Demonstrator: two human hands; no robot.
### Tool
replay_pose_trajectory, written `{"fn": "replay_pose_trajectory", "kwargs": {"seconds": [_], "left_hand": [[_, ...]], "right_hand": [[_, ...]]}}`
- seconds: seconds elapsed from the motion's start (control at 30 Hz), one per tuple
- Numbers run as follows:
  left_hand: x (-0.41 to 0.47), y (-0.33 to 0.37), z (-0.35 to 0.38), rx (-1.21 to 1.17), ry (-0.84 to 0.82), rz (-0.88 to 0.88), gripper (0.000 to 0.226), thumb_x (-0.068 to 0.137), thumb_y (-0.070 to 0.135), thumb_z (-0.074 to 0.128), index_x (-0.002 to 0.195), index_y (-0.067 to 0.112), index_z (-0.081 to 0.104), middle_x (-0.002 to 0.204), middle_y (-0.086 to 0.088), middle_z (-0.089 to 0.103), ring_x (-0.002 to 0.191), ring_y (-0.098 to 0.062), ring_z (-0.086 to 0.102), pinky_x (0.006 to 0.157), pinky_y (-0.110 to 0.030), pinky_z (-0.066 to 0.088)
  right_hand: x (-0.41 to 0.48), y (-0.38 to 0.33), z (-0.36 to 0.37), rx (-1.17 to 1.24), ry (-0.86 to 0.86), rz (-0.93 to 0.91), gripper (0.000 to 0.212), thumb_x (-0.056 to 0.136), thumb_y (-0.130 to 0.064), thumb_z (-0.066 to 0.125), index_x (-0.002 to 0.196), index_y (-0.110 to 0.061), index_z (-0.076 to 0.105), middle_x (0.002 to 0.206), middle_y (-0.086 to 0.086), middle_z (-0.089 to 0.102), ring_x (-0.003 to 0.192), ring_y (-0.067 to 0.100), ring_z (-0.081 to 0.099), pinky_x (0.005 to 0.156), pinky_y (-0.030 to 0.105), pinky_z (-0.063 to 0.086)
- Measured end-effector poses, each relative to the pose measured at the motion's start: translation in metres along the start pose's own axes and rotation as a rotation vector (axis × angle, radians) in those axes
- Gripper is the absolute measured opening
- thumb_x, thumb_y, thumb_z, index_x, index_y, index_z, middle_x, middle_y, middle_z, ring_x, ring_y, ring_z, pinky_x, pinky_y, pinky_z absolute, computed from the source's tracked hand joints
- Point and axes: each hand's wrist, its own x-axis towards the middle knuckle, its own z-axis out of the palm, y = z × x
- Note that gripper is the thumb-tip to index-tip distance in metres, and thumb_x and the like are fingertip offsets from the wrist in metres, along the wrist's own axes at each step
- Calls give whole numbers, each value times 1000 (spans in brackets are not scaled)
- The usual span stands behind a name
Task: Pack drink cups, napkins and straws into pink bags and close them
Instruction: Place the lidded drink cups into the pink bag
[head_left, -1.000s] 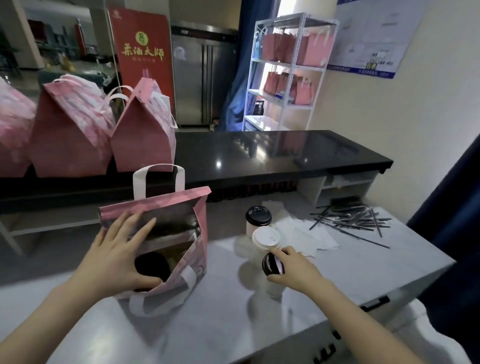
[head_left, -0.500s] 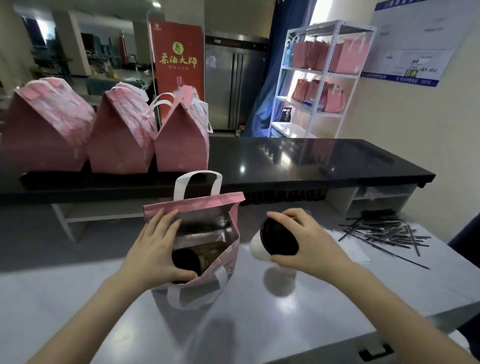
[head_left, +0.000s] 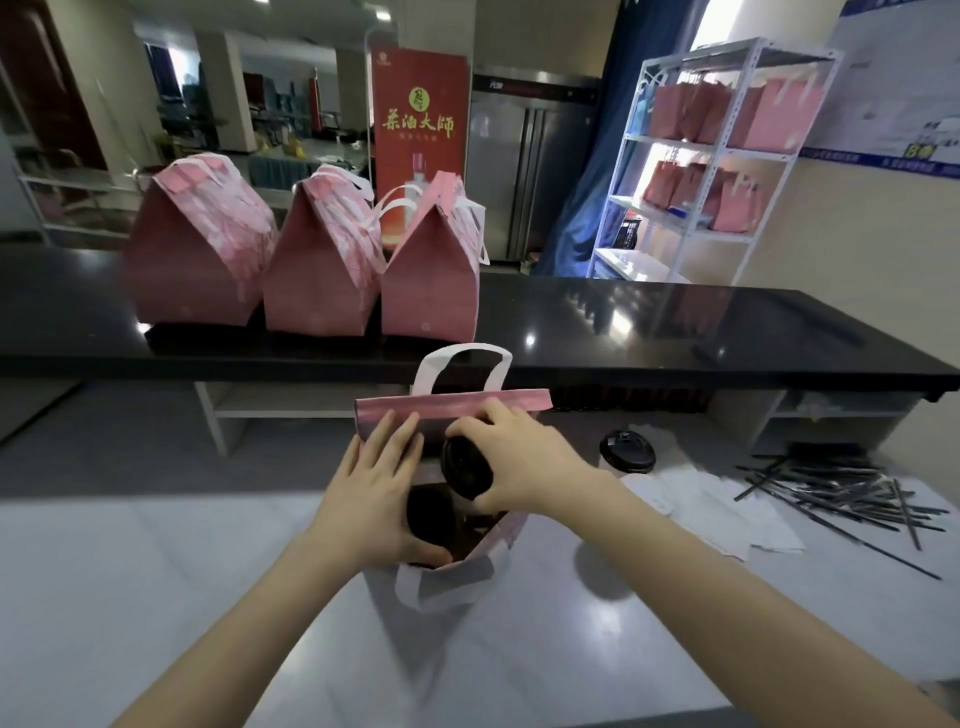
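Note:
An open pink bag (head_left: 511, 404) with white handles stands on the grey table (head_left: 156, 597) in front of me. My left hand (head_left: 374, 493) grips its near-left rim and holds the mouth apart. My right hand (head_left: 519, 462) is closed around a drink cup with a black lid (head_left: 466, 467), tilted over the bag's opening. Inside the bag sits another black-lidded cup (head_left: 431, 514). A third cup (head_left: 627, 451) stands on the table to the right. White napkins (head_left: 727, 514) lie beside it, and a pile of dark straws (head_left: 841, 488) lies farther right.
Three closed pink bags (head_left: 311, 270) stand in a row on the black counter (head_left: 675, 332) behind the table. A white shelf rack (head_left: 717, 156) at the back right holds more pink bags. A red banner (head_left: 420, 119) stands behind the counter.
My right hand has carried the cup from the table's right side leftward, over the bag's mouth. My left hand stays on the bag's rim. The view has shifted left.

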Motion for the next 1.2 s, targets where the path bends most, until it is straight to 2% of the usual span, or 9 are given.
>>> {"fn": "replay_pose_trajectory", "kwargs": {"seconds": [0.1,0.3,0.43,0.53,0.67,0.8,1.0,1.2], "left_hand": [[-7,1,-1,36,-10,-8,140,47,94,36,154,13,-1,159,1,-25,140,-21,-36,118,-50,-11],[-10,1,-2,46,-35,-17,139,49,91,44,154,16,-7,157,-1,-30,138,-22,-40,117,-53,-13],[-11,-2,0,44,-50,-35,141,47,92,47,153,18,-11,156,-2,-32,137,-21,-41,117,-53,-12],[-12,-3,2,36,-65,-40,142,46,92,47,152,20,-14,155,-3,-34,135,-21,-44,117,-53,-11],[-9,-4,1,31,-74,-33,142,47,92,48,152,20,-15,154,-3,-36,134,-21,-45,118,-54,-11],[-4,-5,-1,42,-82,-38,142,47,92,49,152,20,-13,155,-3,-34,135,-20,-43,118,-53,-10],[8,-12,-3,26,-109,-54,140,50,92,49,152,21,-14,154,-1,-36,135,-21,-43,117,-53,-12],[16,-13,1,22,-112,-43,138,51,90,48,153,20,-13,156,0,-33,137,-21,-40,117,-52,-13]], "right_hand": [[15,2,27,-46,-77,48,71,71,-30,77,131,-26,38,126,7,41,112,30,46,76,38,46],[29,10,63,-77,-188,168,70,73,-20,74,131,-21,34,119,10,40,109,35,49,77,43,47],[30,25,76,7,-305,223,85,72,-28,76,141,-21,26,136,13,36,119,38,46,91,45,48],[33,28,85,71,-292,239,84,71,-35,77,138,-22,28,140,11,33,123,36,44,97,44,46],[43,29,93,57,-276,241,84,69,-38,76,137,-25,28,138,11,33,128,38,37,101,50,43],[52,31,99,4,-284,223,83,73,-28,73,141,-24,25,139,13,31,128,40,36,101,50,43],[65,35,109,-6,-323,231,73,79,-9,66,140,-26,29,141,12,28,130,41,33,101,51,42],[80,42,121,92,-330,248,48,98,-21,41,143,-32,32,147,12,30,132,39,35,108,45,33]]}}
